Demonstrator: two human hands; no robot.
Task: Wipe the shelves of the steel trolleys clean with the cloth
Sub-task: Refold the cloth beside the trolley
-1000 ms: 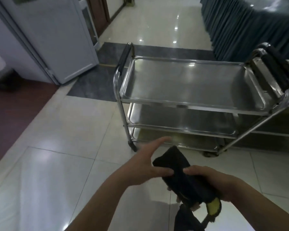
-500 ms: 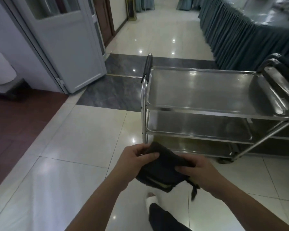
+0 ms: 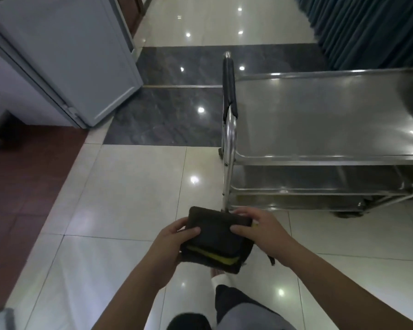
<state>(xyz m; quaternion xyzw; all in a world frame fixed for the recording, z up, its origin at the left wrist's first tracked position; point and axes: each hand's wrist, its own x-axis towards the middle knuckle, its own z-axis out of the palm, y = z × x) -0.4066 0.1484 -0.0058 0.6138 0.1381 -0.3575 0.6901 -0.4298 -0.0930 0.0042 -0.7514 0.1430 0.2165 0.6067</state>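
Left hand grips left side of folded dark cloth, thumb on top. Right hand grips right side. Steel trolley just ahead, right.

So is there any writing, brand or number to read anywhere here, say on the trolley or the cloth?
None that can be read.
Trolley: bare steel shelves, no label or number in view.
Cloth: dark with a yellow strip, no print or tag showing; the left hand and right hand cover part of it.
Door: plain, no sign.
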